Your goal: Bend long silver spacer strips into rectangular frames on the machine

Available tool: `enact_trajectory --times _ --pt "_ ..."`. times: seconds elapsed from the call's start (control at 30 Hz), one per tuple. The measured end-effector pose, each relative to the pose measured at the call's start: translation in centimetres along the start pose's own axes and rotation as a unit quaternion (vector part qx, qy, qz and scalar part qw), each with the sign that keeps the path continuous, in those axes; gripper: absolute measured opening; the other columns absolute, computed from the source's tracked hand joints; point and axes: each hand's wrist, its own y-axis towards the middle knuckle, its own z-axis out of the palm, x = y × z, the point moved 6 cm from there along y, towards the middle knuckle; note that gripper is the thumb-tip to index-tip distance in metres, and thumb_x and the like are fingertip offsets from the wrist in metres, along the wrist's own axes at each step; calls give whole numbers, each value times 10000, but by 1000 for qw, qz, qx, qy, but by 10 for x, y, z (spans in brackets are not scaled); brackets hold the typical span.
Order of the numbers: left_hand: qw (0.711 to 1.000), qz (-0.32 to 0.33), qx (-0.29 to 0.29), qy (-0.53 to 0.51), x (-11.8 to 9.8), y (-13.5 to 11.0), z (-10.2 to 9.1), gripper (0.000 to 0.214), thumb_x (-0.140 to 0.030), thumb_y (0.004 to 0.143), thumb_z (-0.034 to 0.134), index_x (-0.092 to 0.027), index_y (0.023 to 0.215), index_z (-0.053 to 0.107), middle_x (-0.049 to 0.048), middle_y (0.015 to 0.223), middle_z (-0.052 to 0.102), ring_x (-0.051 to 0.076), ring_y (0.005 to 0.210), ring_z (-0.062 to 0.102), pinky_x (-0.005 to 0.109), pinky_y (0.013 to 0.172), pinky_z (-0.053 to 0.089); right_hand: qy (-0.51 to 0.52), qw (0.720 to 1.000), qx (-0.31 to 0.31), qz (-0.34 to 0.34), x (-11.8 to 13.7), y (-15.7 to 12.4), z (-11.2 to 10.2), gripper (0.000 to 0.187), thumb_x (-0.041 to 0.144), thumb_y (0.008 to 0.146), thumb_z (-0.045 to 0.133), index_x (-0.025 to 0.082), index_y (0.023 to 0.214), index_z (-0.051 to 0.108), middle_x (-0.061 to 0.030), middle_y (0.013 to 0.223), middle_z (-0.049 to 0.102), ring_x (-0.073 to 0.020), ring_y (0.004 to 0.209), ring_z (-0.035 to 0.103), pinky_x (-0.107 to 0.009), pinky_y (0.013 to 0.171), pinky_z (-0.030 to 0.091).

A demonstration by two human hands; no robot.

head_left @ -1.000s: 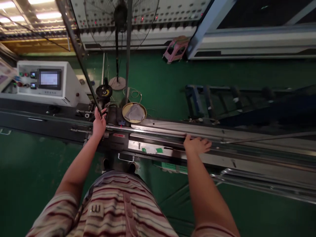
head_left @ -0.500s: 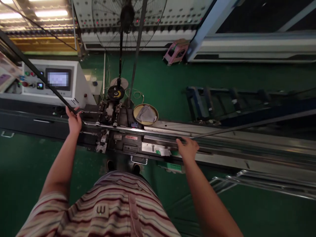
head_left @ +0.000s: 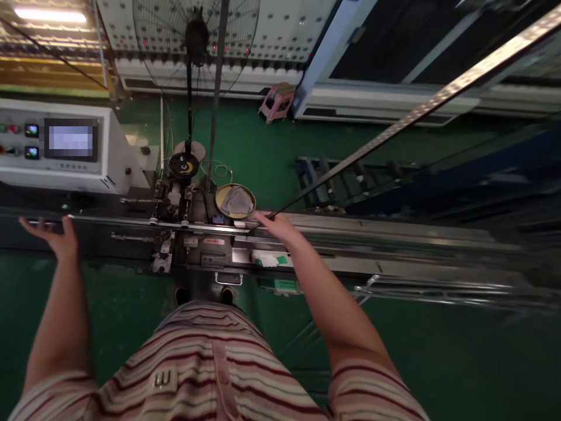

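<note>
My left hand (head_left: 56,238) is at the far left of the bench, fingers spread and thumb apart, by the near edge of a thin metal bar (head_left: 118,221). That bar runs lengthwise through the small clamping machine (head_left: 173,204); whether the fingertips touch it I cannot tell. Right of the machine, my right hand (head_left: 280,227) pinches the low end of a long thin metal strip (head_left: 372,142). The strip slants up to the upper right, where rows of small marks or holes show. Beside my right fingers stands a round tin (head_left: 219,202) with a grey cloth (head_left: 238,202) inside.
A control box (head_left: 116,169) with a lit screen stands at the left. Behind the bench are a fan (head_left: 197,38), a pink stool (head_left: 277,103) and a blue rack (head_left: 324,175). Shiny metal tubes (head_left: 394,287) extend along the right front. A drawer handle (head_left: 228,279) sticks out in front.
My left hand has moved left and opened, away from the dark strip it held. My right hand has moved toward the tin, with a slanting strip now in its fingers. The view has shifted right.
</note>
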Motion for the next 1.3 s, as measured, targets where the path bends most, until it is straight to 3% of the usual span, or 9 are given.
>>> enact_trajectory --times 0.1,0.23,0.33,0.43,0.63,0.87,1.03,1.17,1.3 --pt "998 -41 -12 -47 14 -87 -10 816 -378 884 627 -259 1522 132 119 1436 499 217 1302 501 462 1079 430 -53 998 16 4 20 7 43 348 416 922 518 174 959 765 -90 969 764 -202 792 715 -299 681 563" --pt "990 -124 -34 -55 46 -194 -30 718 -405 871 637 -254 1484 294 130 1348 553 238 1253 542 427 1036 455 -95 993 43 -47 49 16 105 327 304 908 472 183 915 776 -63 878 768 -190 731 727 -326 768 579" --pt "978 -190 -67 -47 76 -240 -54 626 -392 861 634 -247 1421 393 110 1238 603 228 1190 584 438 1081 415 -126 986 61 -86 72 18 152 339 296 894 470 173 921 785 -64 791 757 -191 714 726 -327 802 573" --pt "971 -218 -83 -50 99 -252 -77 589 -374 828 659 -255 1369 457 99 1194 619 234 1162 602 451 1085 414 -139 980 78 -115 94 18 200 343 295 892 471 173 934 788 -60 784 759 -185 728 726 -309 820 563" --pt "970 -210 -109 -55 114 -238 -117 441 -347 841 645 -242 1263 572 100 1197 641 239 1174 602 447 1096 416 -148 972 106 -150 140 14 297 324 293 897 493 160 971 779 -76 899 771 -187 809 730 -313 872 548" --pt "970 -216 -77 -82 114 -225 -119 416 -357 863 630 -229 1256 593 123 1237 637 242 1201 591 414 1054 451 -150 967 103 -177 198 -3 391 330 262 908 483 167 965 794 -67 905 773 -179 862 730 -271 880 535" --pt "970 -216 -44 -99 112 -219 -121 439 -373 873 625 -185 1268 592 148 1259 635 238 1183 598 376 1003 471 -121 968 111 -191 225 -27 382 331 272 900 484 163 925 795 -54 854 763 -172 754 732 -277 815 556" --pt "973 -207 -32 -96 100 -231 -133 437 -378 872 626 -194 1268 598 140 1259 640 231 1181 602 357 985 476 -85 975 117 -167 221 -59 321 308 249 873 498 138 887 784 -45 758 737 -146 590 688 -261 678 564" --pt "976 -194 -35 -88 65 -259 -144 450 -387 869 631 -197 1275 599 133 1252 649 197 1038 647 293 857 504 -39 977 138 -158 187 -103 248 271 214 841 505 137 807 762 -19 666 692 -124 525 653 -221 584 537"
